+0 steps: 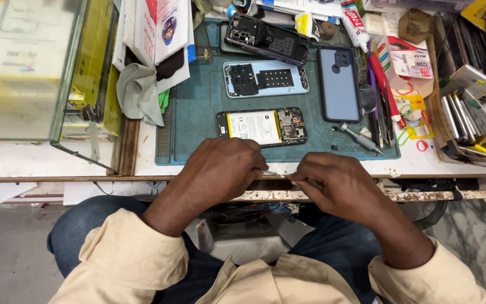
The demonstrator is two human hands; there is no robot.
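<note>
I see both hands at the near edge of the desk [57, 163]. My left hand [220, 169] and right hand [333, 183] are each closed in a pinch on one thin metal tool [274, 174] that spans the gap between them. Its long axis runs left to right, tilted slightly down toward the right; I cannot tell which end is the tip. Just beyond the left hand, on the blue mat [198, 107], lies an open phone [261, 127], long axis left to right, battery on the left. Farther back lie a back cover [265, 78] and a frame [266, 38]. Right of them a blue case [339, 84] lies lengthwise away from me. At far right a tray [440, 121] holds phones on edge.
</note>
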